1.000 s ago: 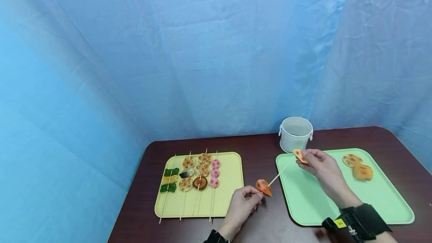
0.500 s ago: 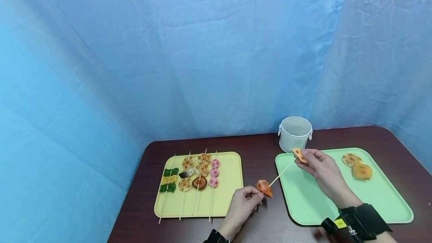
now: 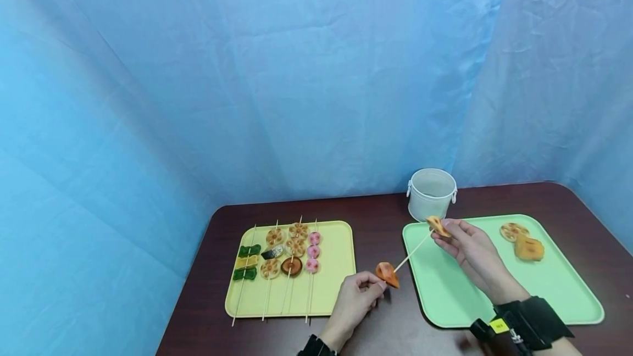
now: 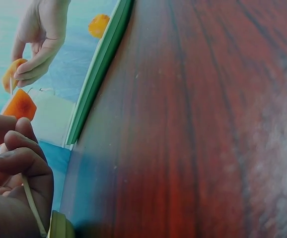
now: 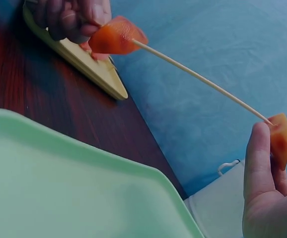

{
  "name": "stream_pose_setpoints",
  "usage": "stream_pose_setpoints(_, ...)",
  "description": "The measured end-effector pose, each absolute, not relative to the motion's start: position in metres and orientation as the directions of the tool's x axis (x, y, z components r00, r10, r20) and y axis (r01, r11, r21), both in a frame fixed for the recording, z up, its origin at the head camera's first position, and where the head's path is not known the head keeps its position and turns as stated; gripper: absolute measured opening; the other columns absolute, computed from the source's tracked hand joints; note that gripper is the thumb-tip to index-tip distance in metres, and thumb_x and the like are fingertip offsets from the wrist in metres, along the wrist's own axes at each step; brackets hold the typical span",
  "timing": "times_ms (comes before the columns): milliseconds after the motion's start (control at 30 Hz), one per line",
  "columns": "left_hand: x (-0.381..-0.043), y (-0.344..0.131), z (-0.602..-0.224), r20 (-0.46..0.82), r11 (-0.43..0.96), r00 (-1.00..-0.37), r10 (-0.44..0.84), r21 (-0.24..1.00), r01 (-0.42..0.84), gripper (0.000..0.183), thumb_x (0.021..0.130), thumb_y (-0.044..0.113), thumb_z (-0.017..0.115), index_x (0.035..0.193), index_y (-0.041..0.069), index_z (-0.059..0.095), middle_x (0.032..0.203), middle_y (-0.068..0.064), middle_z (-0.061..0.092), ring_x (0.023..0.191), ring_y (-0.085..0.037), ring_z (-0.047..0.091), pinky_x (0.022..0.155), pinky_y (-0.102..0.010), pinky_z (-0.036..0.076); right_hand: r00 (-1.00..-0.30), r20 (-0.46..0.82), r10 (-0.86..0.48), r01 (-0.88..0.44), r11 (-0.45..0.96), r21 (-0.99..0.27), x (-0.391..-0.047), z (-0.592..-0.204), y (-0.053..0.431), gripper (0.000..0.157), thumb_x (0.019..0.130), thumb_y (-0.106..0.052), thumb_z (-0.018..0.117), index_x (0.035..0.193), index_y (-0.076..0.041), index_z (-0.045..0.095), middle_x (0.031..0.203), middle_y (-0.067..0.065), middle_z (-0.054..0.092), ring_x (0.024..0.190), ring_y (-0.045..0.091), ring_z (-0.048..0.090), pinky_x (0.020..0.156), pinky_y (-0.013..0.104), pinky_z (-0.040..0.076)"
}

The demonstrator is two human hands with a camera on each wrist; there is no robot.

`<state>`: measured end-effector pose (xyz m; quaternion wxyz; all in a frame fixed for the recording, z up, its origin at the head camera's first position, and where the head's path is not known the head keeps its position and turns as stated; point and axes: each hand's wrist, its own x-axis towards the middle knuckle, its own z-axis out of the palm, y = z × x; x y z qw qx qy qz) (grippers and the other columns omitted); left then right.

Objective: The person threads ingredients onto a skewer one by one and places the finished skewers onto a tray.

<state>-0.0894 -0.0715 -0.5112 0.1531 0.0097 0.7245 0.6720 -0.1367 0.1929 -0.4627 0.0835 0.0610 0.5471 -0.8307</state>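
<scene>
My left hand (image 3: pixel 358 302) grips a thin wooden skewer (image 3: pixel 412 253) close below a reddish-orange food piece (image 3: pixel 387 274) threaded on it. In the left wrist view the skewer's rear end sticks out below my curled fingers. At the skewer's far end, my right hand (image 3: pixel 472 251) pinches a browned yellow-orange slice (image 3: pixel 437 226) between thumb and fingers. In the right wrist view the skewer tip meets the face of that slice (image 5: pixel 280 141), and bare stick runs from there to the reddish-orange piece (image 5: pixel 116 36).
A yellow tray (image 3: pixel 338 290) at left carries several finished-looking food skewers. Under my right hand lies a green tray (image 3: pixel 445 306) with a lotus-root slice (image 3: pixel 513 231) and a golden chunk (image 3: pixel 529 248). Behind stands a white bucket (image 3: pixel 431 196), before a blue curtain (image 3: pixel 316 81).
The yellow-orange slice has tilted in my right fingers and now overlaps the skewer's tip. My left hand has stayed almost still with the skewer.
</scene>
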Motion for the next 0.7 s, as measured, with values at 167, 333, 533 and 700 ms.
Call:
stream_pose_setpoints(167, -0.0902, -0.0711, -0.5114, -0.216, 0.095, -0.952, 0.218, 0.975, -0.2, 0.021, 0.084, 0.019, 0.069, 0.086, -0.003, 0.071, 0.062, 0.004, 0.058, 0.049, -0.006, 0.044, 0.043, -0.017, 0.034, -0.976, -0.206, -0.071, 0.216, -0.405, -0.889, -0.137, -0.4631, 0.1929, 0.03, 0.096, -0.022, 0.057, 0.117, -0.002, 0.049, 0.109, 0.005, 0.063, 0.101, 0.017, 0.065, 0.088, 0.028, 0.049)
stream_pose_setpoints(333, -0.0902, -0.0707, -0.5111, -0.222, 0.087, -0.95, 0.22, 0.974, -0.208, 0.021, 0.084, 0.019, 0.069, 0.086, -0.002, 0.071, 0.062, 0.003, 0.059, 0.049, -0.006, 0.044, 0.043, -0.018, 0.034, -0.982, -0.181, -0.056, 0.189, -0.359, -0.914, -0.1369, -0.4629, 0.1917, 0.032, 0.096, -0.023, 0.057, 0.118, -0.002, 0.048, 0.113, 0.004, 0.058, 0.106, 0.016, 0.063, 0.09, 0.029, 0.048)
stream_pose_setpoints(533, -0.0893, -0.0707, -0.5119, -0.213, 0.065, -0.951, 0.226, 0.977, -0.204, 0.023, 0.084, 0.018, 0.069, 0.087, -0.005, 0.07, 0.062, 0.001, 0.058, 0.048, -0.005, 0.044, 0.043, -0.017, 0.033, -0.99, -0.13, -0.044, 0.138, -0.315, -0.939, -0.1355, -0.4635, 0.1893, 0.032, 0.097, -0.021, 0.057, 0.117, 0.001, 0.048, 0.114, 0.005, 0.054, 0.103, 0.012, 0.063, 0.09, 0.031, 0.048)
stream_pose_setpoints(700, -0.0891, -0.069, -0.5118, -0.232, 0.062, -0.95, 0.21, 0.973, -0.224, 0.022, 0.084, 0.018, 0.069, 0.087, -0.003, 0.071, 0.063, 0.0, 0.059, 0.049, -0.005, 0.044, 0.043, -0.018, 0.034, -0.996, -0.088, -0.013, 0.089, -0.219, -0.972, -0.1344, -0.4646, 0.1862, 0.035, 0.096, -0.022, 0.059, 0.119, 0.002, 0.051, 0.109, 0.002, 0.059, 0.098, 0.01, 0.064, 0.087, 0.032, 0.049)
